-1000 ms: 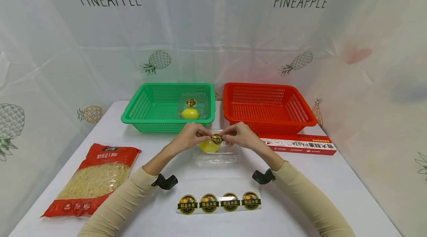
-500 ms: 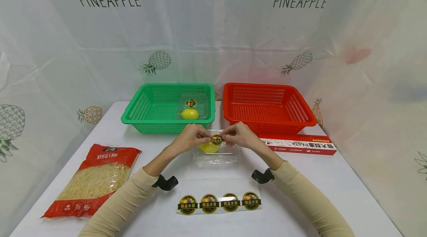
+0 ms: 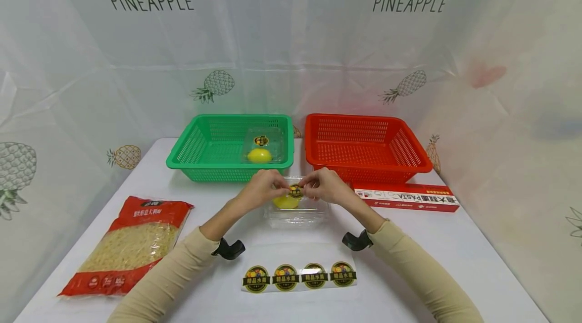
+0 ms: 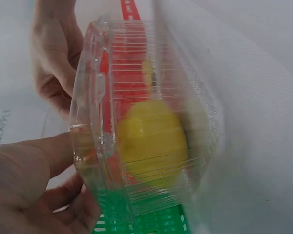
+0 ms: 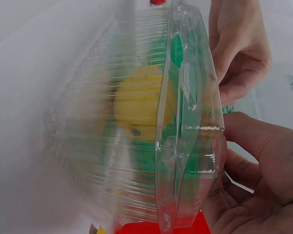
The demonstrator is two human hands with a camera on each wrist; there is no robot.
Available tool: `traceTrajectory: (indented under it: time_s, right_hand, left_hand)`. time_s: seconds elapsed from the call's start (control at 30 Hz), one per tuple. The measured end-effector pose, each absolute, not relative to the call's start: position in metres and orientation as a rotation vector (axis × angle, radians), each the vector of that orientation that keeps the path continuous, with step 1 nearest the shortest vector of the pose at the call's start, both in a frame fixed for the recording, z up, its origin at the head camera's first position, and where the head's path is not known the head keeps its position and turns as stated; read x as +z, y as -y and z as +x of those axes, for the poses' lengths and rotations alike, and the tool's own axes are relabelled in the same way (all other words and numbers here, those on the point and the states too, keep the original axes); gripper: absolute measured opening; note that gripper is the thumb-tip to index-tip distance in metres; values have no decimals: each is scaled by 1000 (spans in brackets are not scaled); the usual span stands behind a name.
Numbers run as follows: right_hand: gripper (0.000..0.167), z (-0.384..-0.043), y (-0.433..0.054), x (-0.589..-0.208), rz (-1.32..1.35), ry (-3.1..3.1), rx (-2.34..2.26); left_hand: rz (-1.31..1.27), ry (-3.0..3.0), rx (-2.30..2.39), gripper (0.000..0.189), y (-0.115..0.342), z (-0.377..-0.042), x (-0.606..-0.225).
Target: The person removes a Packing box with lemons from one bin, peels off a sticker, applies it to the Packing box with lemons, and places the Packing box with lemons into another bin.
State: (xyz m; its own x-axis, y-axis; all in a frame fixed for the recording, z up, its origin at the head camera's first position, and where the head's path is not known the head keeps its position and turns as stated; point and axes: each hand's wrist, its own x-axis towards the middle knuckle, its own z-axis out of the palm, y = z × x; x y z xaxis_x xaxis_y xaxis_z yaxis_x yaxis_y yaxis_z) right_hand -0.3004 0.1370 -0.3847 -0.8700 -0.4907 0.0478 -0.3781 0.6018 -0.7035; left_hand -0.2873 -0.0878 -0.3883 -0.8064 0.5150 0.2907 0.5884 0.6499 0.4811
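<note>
A closed clear plastic clamshell box (image 3: 296, 218) stands on the table in the middle of the head view, with a yellow lemon (image 3: 285, 202) inside. Over its lid, a round black-and-gold sticker (image 3: 296, 191) lies between my two hands. Thumb and fingers of my left hand (image 3: 263, 186) pinch its left edge; my right hand (image 3: 326, 186) pinches the right edge. Both wrist views look through the ribbed box wall, where the lemon (image 4: 152, 141) shows and the fingertips are right at the lid. The sticker's face is hidden from the wrist cameras.
Behind are a green basket (image 3: 200, 165), holding another stickered box with a lemon (image 3: 259, 155), and a red basket (image 3: 368, 165). A red pasta box (image 3: 409, 197) lies right, a pasta bag (image 3: 132, 247) left. A sheet of several round stickers (image 3: 297, 253) lies in front.
</note>
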Motion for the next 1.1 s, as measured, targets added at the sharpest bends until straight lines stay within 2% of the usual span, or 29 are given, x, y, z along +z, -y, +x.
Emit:
traceTrajectory:
  time_s: [0.2, 0.4, 0.57, 0.77, 0.97, 1.1]
  right_hand:
    - [30, -300, -138, -382, -738, -2765, -1044]
    - [57, -299, -143, -380, -625, -2904, -907]
    - [72, -300, -145, -382, -541, -2925, -863]
    - [69, -303, -146, -389, -539, -2854, -918]
    - [53, -306, -146, -392, -556, -2880, -956]
    - [50, -308, -142, -393, -542, -2931, -917]
  left_hand:
    - [-823, 2709, -699, 11, 86, -283, -390]
    - [-662, 2744, -564, 33, 86, -276, -391]
    - [-656, 2814, -542, 47, 86, -275, -391]
    - [-690, 2907, -689, 56, 91, -279, -394]
    - [-765, 2871, -735, 51, 91, -285, -393]
    - [-755, 2859, -711, 46, 86, -288, -395]
